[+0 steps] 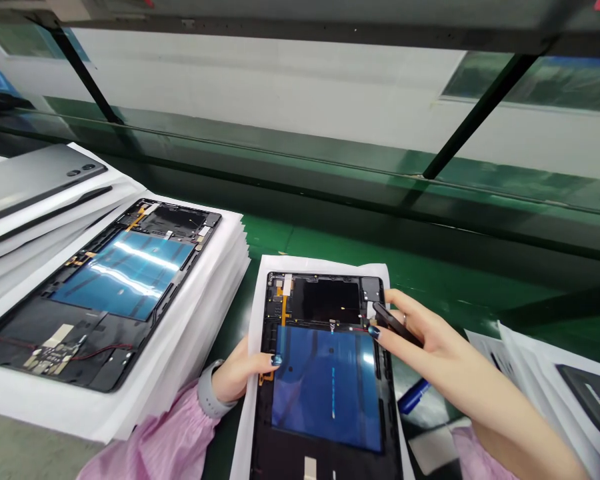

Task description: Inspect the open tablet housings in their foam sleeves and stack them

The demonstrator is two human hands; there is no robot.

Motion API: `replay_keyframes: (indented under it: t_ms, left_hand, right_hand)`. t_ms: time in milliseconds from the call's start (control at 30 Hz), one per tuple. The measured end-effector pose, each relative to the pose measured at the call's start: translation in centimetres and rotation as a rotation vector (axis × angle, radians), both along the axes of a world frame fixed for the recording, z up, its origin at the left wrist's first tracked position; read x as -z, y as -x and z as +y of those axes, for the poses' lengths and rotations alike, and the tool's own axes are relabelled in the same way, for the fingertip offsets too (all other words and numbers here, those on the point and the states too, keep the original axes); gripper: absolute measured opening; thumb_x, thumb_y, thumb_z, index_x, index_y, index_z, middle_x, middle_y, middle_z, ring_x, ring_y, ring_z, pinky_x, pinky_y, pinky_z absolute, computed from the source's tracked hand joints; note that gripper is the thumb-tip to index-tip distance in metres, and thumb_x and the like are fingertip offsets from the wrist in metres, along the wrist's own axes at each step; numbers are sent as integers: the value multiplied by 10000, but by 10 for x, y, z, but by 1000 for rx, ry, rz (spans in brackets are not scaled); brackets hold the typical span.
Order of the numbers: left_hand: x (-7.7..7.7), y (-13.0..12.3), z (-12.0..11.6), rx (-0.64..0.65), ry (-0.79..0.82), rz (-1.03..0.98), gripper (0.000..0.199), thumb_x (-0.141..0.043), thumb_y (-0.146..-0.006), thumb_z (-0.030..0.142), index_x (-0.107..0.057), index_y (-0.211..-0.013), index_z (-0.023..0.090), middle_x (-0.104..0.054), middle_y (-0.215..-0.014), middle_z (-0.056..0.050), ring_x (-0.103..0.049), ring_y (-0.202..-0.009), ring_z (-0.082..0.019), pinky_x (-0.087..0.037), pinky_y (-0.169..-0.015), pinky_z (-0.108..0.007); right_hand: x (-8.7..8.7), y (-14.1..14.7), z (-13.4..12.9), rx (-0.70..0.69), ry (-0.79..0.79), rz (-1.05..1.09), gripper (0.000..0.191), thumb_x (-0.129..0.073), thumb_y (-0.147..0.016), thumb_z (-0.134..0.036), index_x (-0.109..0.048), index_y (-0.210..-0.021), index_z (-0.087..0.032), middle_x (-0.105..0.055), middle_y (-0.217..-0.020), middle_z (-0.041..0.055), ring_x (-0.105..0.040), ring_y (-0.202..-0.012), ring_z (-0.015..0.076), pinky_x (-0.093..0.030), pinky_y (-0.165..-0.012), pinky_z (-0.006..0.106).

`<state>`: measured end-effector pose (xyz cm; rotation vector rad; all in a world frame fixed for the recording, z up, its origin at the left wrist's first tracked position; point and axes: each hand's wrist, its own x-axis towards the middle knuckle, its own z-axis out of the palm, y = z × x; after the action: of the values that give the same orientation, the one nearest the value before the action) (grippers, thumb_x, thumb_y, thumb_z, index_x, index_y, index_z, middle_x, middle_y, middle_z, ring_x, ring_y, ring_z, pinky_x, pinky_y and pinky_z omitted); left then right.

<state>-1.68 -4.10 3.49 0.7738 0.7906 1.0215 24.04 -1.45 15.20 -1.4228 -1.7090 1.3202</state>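
Observation:
An opened tablet (325, 300) with a black inner frame and a blue panel (327, 390) lies on a white sheet (254, 313) in front of me. My left hand (243, 372) grips the tablet's left edge, its fingertip on the rim of the blue panel. My right hand (420, 340) is shut on black tweezers (395, 323), their tips close to the tablet's upper right corner. A fingertip of that hand rests just above the blue panel. A grey strap (211, 390) circles my left wrist.
To the left, a second opened tablet (105, 293) lies on a white stack (190, 347), with silver back covers (35, 183) behind. A blue pen (413, 397) and papers (545, 380) lie on the green mat (300, 243) to the right, below a glass panel (260, 87).

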Motion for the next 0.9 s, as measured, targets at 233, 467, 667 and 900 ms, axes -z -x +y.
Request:
replay_keyframes:
  t_ms: [233,467,667,900]
  left_hand:
    - [-10,-2,1,24,-41,27,565,-783,-641,340,-681,-1168,167,-759,-994,-96,-688,-954,-318,-528,-872,-420]
    - [-13,-3,2,-1,-35,29,560,-780,-616,331,-694,-1144,164,-766,-956,-78,-695,-793,-250,-540,-759,-354]
    - [-15,-3,1,-36,-13,41,558,-802,-605,379,-711,-1105,148,-766,-911,-91,-703,-873,-310,-544,-829,-419]
    - [-13,-3,0,0,-16,37,590,-810,-610,449,-712,-1104,142,-762,-913,-109,-699,-910,-329,-543,-850,-439]
  right_hand:
    - [9,1,0,43,-76,-91,129,-579,-886,-362,-583,-969,-264,-569,-782,-13,-578,-722,197,-529,-737,319]
    - [12,0,5,40,-55,-104,302,-593,-872,-470,-602,-1094,-266,-632,-816,11,-624,-809,234,-526,-824,366]
    - [2,-2,3,52,12,15,392,-626,-858,-483,-668,-1187,-274,-714,-840,47,-667,-828,264,-553,-810,356]
    - [-2,3,6,63,16,-17,332,-602,-840,-428,-738,-1097,-269,-642,-672,17,-595,-639,230,-546,-690,338]
